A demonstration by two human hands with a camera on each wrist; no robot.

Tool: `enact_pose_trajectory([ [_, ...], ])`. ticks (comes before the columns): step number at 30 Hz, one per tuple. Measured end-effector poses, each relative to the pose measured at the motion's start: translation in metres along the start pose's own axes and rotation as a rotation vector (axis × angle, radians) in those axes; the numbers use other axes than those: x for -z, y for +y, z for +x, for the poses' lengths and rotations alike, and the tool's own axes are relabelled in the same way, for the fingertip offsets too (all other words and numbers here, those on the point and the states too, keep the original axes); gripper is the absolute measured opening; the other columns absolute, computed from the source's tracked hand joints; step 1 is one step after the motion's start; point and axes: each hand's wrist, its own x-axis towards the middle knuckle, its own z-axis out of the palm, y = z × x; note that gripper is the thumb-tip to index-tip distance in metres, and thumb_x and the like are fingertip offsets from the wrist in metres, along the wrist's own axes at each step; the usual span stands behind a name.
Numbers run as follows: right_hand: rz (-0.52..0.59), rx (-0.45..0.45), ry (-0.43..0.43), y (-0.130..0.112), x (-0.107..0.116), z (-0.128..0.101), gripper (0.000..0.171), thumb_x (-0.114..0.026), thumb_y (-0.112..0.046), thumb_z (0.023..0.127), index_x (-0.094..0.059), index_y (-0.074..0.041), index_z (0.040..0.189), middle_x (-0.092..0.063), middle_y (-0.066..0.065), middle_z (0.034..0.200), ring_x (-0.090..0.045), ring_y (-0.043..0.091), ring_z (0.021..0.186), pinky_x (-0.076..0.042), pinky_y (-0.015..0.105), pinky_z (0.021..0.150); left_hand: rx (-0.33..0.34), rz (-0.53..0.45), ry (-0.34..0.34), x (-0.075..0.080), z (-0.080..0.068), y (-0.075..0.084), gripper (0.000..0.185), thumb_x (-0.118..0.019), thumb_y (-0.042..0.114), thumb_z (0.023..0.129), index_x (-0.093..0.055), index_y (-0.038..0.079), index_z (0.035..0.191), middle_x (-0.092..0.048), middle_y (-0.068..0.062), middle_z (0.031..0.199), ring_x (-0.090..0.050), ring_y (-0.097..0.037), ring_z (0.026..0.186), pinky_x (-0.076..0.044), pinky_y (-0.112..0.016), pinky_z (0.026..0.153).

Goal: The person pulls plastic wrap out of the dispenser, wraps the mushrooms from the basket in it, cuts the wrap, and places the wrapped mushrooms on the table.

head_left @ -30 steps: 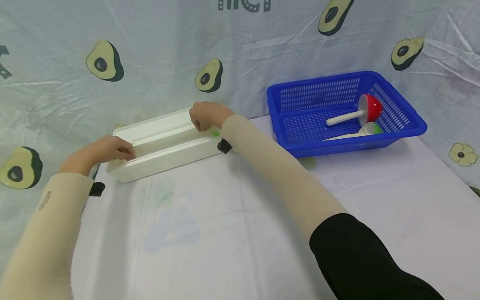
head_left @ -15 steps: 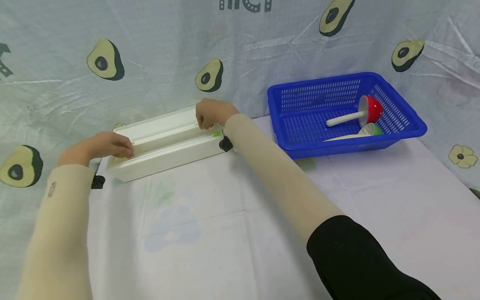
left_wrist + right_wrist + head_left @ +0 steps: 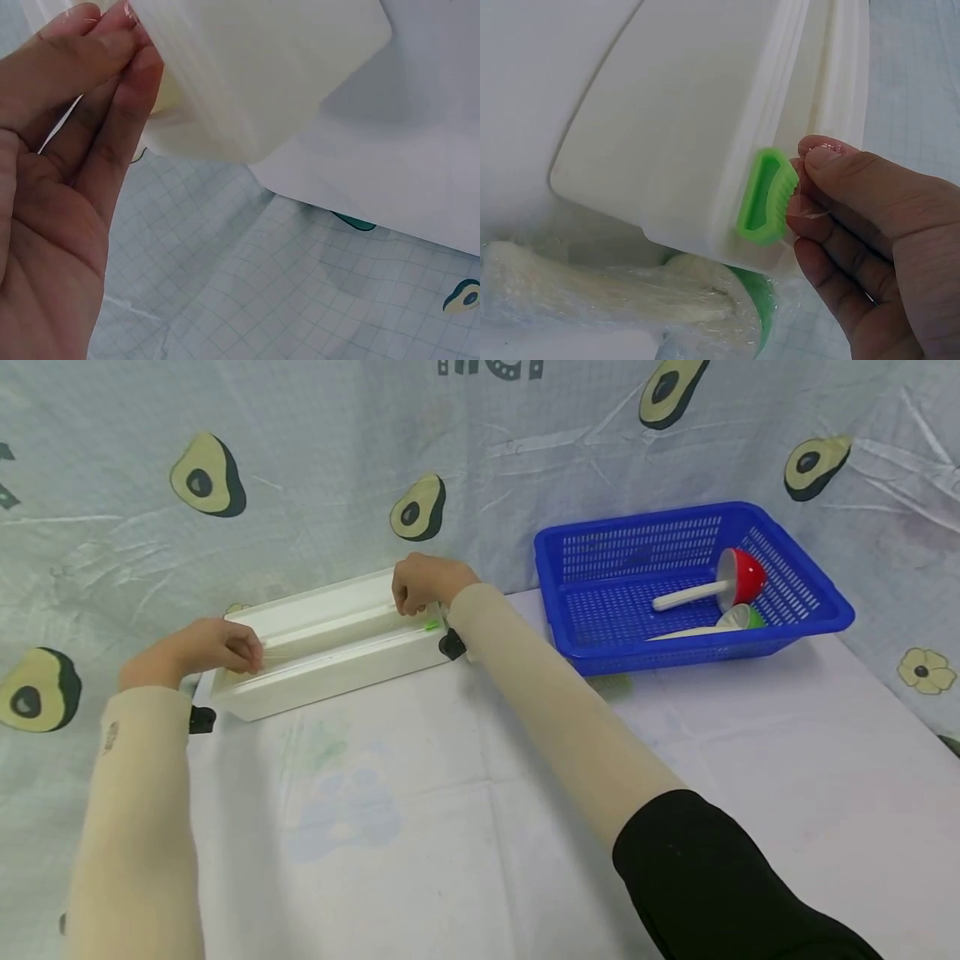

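A long white cling film dispenser (image 3: 337,678) stands at the back left of the table with its lid raised. A green slide cutter (image 3: 769,196) sits on its front edge at the right end. My left hand (image 3: 198,650) is at the left end, its thumb and fingertips pinched together, with a glint of clear film at the tips. Over the right end, my right hand (image 3: 431,581) pinches clear cling film (image 3: 810,211), which shows between thumb and fingers. How far the film stretches between the hands is hard to see.
To the right stands a blue basket (image 3: 558,602) with a red-capped ladle (image 3: 744,578) and a green one (image 3: 746,617). A film-wrapped, pale item with a green edge (image 3: 615,292) lies beside the dispenser's right end.
My left hand has shifted slightly back along the dispenser's left end, and its wrist has risen. My right hand has moved a little right and up, then stayed nearly still.
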Motion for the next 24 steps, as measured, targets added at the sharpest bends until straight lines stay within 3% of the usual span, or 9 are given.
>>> enact_pose_trajectory([
  [3,0.0,-0.015,-0.007,-0.001,0.001,0.0,0.015,-0.064,-0.013,0.101,-0.077,-0.01,0.107,-0.072,0.004,0.103,-0.066,0.021,0.096,-0.052,0.028,0.079,0.015,0.011,0.013,-0.001,-0.002,0.0,0.018,-0.073,0.01,0.093,-0.073,-0.003,0.106,-0.076,-0.014,0.1,-0.068,-0.022,0.093,-0.054,-0.047,0.091],
  [6,-0.012,-0.021,-0.015,-0.001,0.002,0.001,0.015,-0.064,-0.013,0.101,-0.077,-0.011,0.106,-0.072,0.004,0.103,-0.066,0.02,0.096,-0.053,0.028,0.078,0.031,0.021,0.026,-0.003,-0.003,-0.001,0.021,-0.072,0.017,0.096,-0.075,0.0,0.108,-0.076,-0.01,0.099,-0.068,-0.02,0.093,-0.051,-0.056,0.095],
  [10,-0.003,-0.024,-0.016,0.0,0.002,0.002,0.015,-0.064,-0.015,0.101,-0.077,-0.011,0.107,-0.072,0.003,0.103,-0.066,0.019,0.096,-0.053,0.028,0.079,0.017,0.013,0.042,-0.004,-0.005,-0.003,0.019,-0.068,0.018,0.099,-0.074,0.001,0.104,-0.074,-0.007,0.097,-0.066,-0.012,0.085,-0.055,-0.035,0.085],
  [14,0.027,-0.026,0.011,0.003,0.0,0.001,0.016,-0.063,-0.015,0.101,-0.077,-0.01,0.107,-0.071,0.004,0.101,-0.066,0.021,0.095,-0.053,0.028,0.079,-0.012,-0.062,0.069,-0.003,-0.01,-0.004,0.02,-0.064,0.016,0.102,-0.07,-0.002,0.107,-0.074,-0.009,0.101,-0.067,-0.003,0.084,-0.052,-0.017,0.076],
  [20,0.072,-0.019,0.074,0.005,-0.006,0.004,0.014,-0.065,-0.014,0.1,-0.078,-0.01,0.103,-0.071,0.005,0.094,-0.063,0.019,0.086,-0.05,0.027,0.075,-0.003,-0.103,0.192,-0.012,-0.023,-0.009,0.027,-0.063,0.022,0.103,-0.069,-0.001,0.116,-0.077,-0.01,0.104,-0.059,0.01,0.086,-0.048,-0.016,0.078],
  [24,0.039,0.019,0.088,0.008,-0.009,0.004,0.013,-0.066,-0.01,0.098,-0.078,-0.01,0.098,-0.07,0.004,0.091,-0.061,0.018,0.081,-0.05,0.027,0.073,0.031,-0.115,0.281,-0.019,-0.028,-0.009,0.038,-0.065,0.034,0.101,-0.07,0.001,0.12,-0.076,-0.01,0.109,-0.049,0.018,0.088,-0.047,-0.033,0.094],
])
